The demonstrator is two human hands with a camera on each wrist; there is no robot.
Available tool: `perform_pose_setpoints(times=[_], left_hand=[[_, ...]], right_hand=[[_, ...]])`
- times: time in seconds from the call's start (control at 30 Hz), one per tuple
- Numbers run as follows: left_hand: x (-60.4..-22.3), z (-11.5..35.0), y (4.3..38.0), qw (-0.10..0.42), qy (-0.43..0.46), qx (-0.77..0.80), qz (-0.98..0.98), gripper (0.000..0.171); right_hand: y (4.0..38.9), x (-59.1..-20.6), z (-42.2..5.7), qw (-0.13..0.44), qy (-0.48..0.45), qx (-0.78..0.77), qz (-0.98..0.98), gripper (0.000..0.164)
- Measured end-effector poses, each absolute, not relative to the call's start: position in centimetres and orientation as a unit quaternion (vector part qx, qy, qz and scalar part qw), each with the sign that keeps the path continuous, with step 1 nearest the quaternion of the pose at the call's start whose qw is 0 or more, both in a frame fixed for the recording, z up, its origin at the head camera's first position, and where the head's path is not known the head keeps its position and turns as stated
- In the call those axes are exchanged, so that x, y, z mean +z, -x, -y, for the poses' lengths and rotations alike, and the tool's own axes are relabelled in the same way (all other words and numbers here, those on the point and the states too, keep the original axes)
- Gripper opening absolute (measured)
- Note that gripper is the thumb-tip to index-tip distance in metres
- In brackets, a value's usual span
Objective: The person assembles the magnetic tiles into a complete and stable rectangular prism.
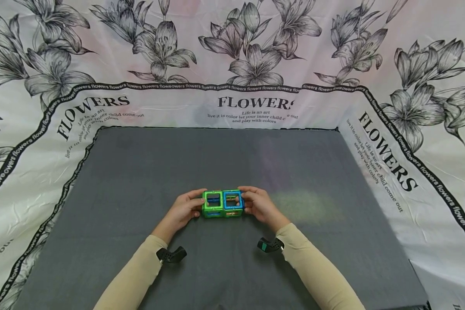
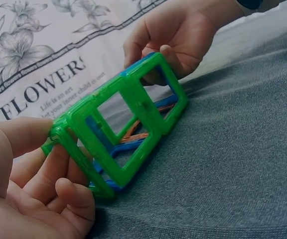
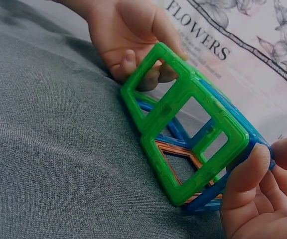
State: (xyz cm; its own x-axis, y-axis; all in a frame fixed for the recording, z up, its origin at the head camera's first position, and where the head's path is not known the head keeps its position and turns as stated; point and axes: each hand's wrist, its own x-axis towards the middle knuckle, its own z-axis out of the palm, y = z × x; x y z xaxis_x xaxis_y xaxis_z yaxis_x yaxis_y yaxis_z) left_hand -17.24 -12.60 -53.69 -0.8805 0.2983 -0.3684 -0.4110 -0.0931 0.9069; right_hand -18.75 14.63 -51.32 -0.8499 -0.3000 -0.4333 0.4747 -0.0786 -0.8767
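Observation:
A two-cube block of magnetic tiles, made of open square frames, sits low over the grey cloth between both hands. Green tiles form its near side; a blue tile covers the right half of the top. Through the openings, orange edges show at the bottom. My left hand grips the block's green left end, fingers curled against it. At the blue right end, my right hand pinches the block between thumb and fingers. Some fingertips are hidden behind the tiles.
The grey cloth-covered table spreads around the hands. A white flower-printed cloth with black lettering stands behind it and along both sides. Black straps show at the cuffs of both pale sleeves.

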Motion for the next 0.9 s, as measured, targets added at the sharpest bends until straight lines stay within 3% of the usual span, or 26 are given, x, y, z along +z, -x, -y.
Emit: perform_pose_setpoints(times=[0.9], left_hand=[[-53.98, 12.04, 16.52, 0.226, 0.021, 0.727, -0.647, 0.053]], right_hand=[[18.02, -51.49, -15.23, 0.279, -0.049, -0.725, -0.628, 0.049]])
